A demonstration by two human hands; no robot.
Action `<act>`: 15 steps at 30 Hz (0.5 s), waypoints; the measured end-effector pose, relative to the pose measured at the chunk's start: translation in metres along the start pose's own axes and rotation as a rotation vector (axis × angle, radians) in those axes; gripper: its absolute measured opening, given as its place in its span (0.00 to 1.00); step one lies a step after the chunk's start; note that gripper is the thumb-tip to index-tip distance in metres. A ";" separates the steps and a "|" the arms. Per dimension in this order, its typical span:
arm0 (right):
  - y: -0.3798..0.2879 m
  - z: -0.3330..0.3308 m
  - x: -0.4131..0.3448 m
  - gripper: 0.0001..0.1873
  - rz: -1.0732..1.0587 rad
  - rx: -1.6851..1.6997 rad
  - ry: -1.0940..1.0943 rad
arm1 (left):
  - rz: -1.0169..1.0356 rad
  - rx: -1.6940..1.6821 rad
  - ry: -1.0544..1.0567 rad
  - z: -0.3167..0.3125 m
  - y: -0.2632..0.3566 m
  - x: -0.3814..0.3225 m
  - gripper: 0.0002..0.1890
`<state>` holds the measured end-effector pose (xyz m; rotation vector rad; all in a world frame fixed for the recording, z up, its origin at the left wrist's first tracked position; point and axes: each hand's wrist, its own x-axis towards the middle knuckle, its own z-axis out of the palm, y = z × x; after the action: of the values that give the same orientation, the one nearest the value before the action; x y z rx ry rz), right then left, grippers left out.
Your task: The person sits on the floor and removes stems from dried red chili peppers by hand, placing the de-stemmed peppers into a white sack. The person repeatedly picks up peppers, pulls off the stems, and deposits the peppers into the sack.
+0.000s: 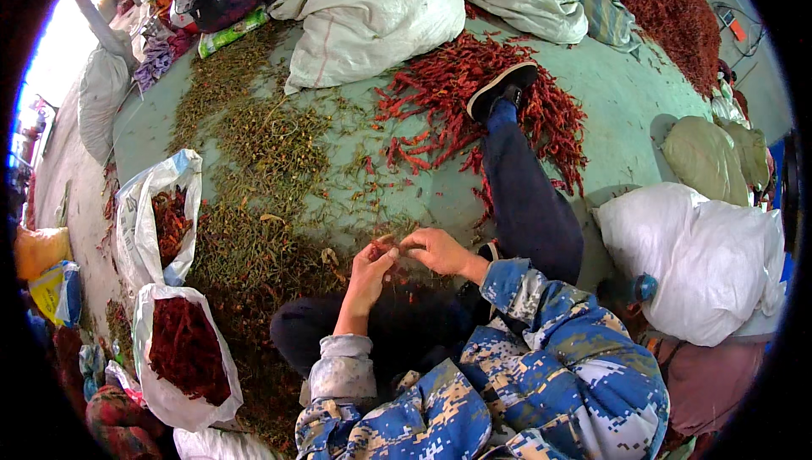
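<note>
In front of my body, my left hand [370, 270] holds a dried red chili pepper [381, 246] between thumb and fingers. The fingertips of my right hand [439, 252] meet it from the other side and pinch at its end; the exact part they grip is too small to make out. Beyond my hands, a loose heap of dried red chilies [438, 79] spreads around my outstretched shoe. Greenish-brown stems [273, 136] cover the floor to the left. My other leg is folded beneath my hands.
At the left stand two open white sacks, one [127, 238] with reddish chilies, the other [143, 346] with dark red ones. A large full white sack [380, 16] lies ahead. White bags [691, 257] sit at the right. A big red chili mound [653, 10] rises at the back.
</note>
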<state>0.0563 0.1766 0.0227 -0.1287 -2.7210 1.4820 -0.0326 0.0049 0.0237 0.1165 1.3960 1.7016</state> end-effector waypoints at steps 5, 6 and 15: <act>-0.017 0.001 -0.014 0.13 0.249 0.152 0.031 | 0.015 0.032 -0.011 -0.005 -0.006 -0.002 0.10; -0.013 0.000 -0.015 0.13 0.237 0.124 0.022 | 0.008 0.010 0.000 -0.004 -0.005 -0.002 0.10; -0.005 0.013 -0.015 0.12 0.202 0.029 -0.061 | 0.066 0.012 0.039 -0.009 -0.017 0.005 0.09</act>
<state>0.0699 0.1615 0.0202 -0.3731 -2.8045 1.5985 -0.0307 0.0010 0.0040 0.1382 1.4457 1.7577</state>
